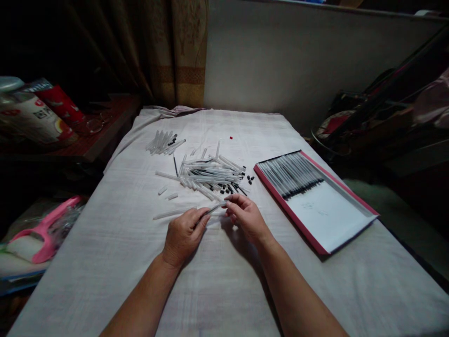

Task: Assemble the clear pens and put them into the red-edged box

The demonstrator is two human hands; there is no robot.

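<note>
Head view: a slim, grey and translucent plastic pen (214,208) is held aslant above the near edge of the scattered parts, between two bare hands. The left hand (185,232) is clamped on its lower part, thumb against forefinger; the right hand (246,216) has thumb and forefinger pinched on the opposite end, the other fingers loosely curled.

Just beyond lies a loose heap of translucent pen barrels (213,174), pointing mostly sideways. Small black cylindrical plugs (250,179) sit at its right side; short clear plastic caps (171,196) lie at its left. Farther back are a separate cluster of clear tubes (160,142) and a tiny red piece (231,138).

To the right, a shallow pink-rimmed box (302,225) contains a row of black-tipped clear pens (287,173) at its far end, side by side. All rest on a white, creased cloth (105,252). At far left, a pale-lidded jar (35,117) stands on a reddish-brown wooden surface (105,138).
</note>
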